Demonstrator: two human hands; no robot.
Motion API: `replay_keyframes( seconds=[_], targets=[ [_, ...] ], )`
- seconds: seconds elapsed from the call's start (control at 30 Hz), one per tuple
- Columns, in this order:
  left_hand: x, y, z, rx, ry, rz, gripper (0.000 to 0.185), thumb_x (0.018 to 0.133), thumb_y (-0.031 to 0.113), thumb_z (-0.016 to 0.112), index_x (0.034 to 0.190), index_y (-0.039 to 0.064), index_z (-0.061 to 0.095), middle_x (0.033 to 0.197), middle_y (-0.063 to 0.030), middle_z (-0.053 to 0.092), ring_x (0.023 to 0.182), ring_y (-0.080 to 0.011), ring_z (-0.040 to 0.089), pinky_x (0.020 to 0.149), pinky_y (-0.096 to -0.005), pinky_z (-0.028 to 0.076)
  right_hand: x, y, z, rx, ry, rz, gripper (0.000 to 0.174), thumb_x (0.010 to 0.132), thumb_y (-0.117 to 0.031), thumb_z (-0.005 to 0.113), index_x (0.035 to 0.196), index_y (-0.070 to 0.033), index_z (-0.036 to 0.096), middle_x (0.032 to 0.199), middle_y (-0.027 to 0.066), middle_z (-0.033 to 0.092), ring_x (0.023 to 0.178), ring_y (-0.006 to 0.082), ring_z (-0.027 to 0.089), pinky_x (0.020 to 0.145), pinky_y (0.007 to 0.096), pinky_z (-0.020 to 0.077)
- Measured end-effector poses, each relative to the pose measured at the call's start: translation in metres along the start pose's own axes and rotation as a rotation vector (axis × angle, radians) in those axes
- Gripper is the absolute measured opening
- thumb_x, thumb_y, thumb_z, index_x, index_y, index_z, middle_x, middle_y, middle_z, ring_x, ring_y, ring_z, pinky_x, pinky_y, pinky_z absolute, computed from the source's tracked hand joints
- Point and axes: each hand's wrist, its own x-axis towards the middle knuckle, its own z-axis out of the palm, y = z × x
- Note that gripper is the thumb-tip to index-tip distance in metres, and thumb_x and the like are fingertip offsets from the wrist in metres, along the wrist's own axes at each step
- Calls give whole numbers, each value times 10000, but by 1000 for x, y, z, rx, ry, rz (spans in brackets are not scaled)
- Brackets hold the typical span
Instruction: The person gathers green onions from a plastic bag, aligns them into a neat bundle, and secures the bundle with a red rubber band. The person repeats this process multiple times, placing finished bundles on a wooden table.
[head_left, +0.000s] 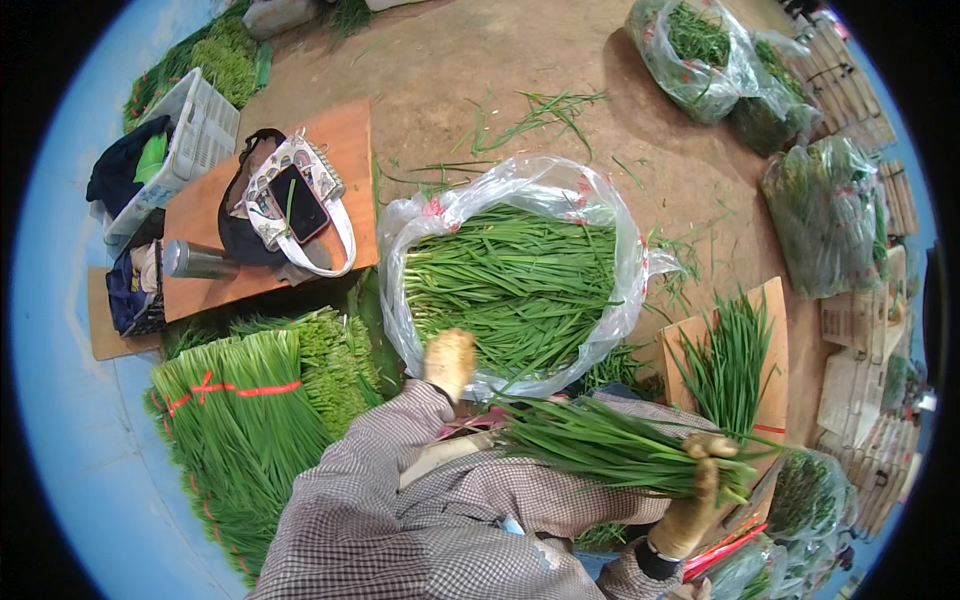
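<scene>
My right hand (705, 469), in a tan work glove, is closed around the pale stem ends of a loose bunch of garlic chives (600, 446). The leaves of that bunch point left across my lap. At the near left rim of a clear plastic bag (630, 225) is my left hand (448, 361), also gloved and somewhat blurred. Its fingers are turned away, so I cannot tell whether it grips anything. More chives (517, 277) fill the bag, lying flat with their pale ends to the left. Another bunch (727, 367) rests on a wooden board (775, 330) at my right.
Red-tied chive bundles (255, 405) are stacked at left. Behind them, a wooden table (345, 142) bears a patterned bag (270, 169), a phone (298, 202) and a steel flask (196, 260). Filled plastic bags (825, 217) stand at right. Loose leaves (547, 116) litter the floor.
</scene>
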Motion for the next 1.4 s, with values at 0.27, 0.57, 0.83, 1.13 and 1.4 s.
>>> replay_keyframes(
  seconds=[0.27,0.57,0.83,1.13,1.4],
  targets=[
    [-13,-35,-18,445,-182,182,142,877,236,648,890,113,719,973,-52,639,961,-265,607,876,-424,456,18,-8,10,-445,-51,-346,262,916,-203,706,1084,-25,614,957,110,648,870,243,637,970,468,485],
    [-44,103,-156,-453,-172,573,144,843,151,689,910,38,631,953,-130,676,909,-343,663,765,-428,530,0,64,77,-827,-849,-400,644,657,-31,776,1282,-97,636,1298,86,652,1064,288,651,950,406,517],
    [17,109,-55,-927,-154,295,213,1032,152,508,1037,5,663,934,-83,682,869,-189,674,797,-323,544,-9,58,42,-248,-387,101,377,847,-90,726,1190,-22,585,1100,97,643,951,216,640,830,338,516],
    [92,239,194,-345,-908,498,478,995,243,452,1431,48,478,1417,-230,525,1250,-389,528,1088,-404,405,-18,2,-4,-543,131,-200,329,951,-314,671,1057,-30,543,863,69,580,809,198,601,733,303,498],
    [102,131,178,-498,-9,172,212,852,23,538,983,69,698,1022,-124,702,986,-296,652,907,-362,535,-21,-10,-13,-70,112,44,401,910,-217,711,1204,-42,502,1016,70,583,1008,191,550,985,347,421]
  ],
)
